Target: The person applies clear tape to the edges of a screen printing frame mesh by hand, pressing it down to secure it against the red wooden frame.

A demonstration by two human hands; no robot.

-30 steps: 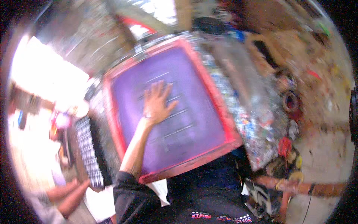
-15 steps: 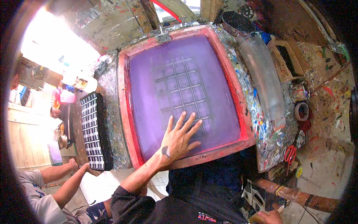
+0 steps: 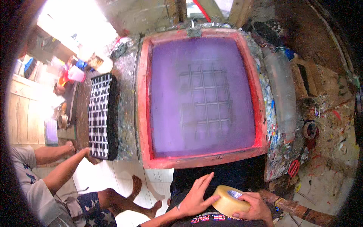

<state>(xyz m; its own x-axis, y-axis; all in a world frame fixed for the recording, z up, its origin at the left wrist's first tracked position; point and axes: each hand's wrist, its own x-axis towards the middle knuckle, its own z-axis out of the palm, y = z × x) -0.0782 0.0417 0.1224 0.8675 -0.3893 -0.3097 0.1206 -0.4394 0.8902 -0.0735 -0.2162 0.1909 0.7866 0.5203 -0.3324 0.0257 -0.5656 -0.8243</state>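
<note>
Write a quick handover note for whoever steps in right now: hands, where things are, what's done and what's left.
Right hand grips the roll of packing tape from below, at the lap.
Left hand rests open on the roll's near edge.
The red-framed purple screen lies flat on the paint-spattered table, untouched.
No strip is pulled from the roll and none shows on the frame.
A second person sits left, beside a stack of checked prints.

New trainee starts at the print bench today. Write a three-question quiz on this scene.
1. True or false: the person's right hand holds the beige roll of packing tape.
2. What pattern shows through the purple mesh of the red-framed printing screen? A) circles B) a grid of lines C) stars
3. Fill in: the person's left hand rests its fingers against the ____ of tape.

Key: 1 true; 2 B; 3 roll
</note>
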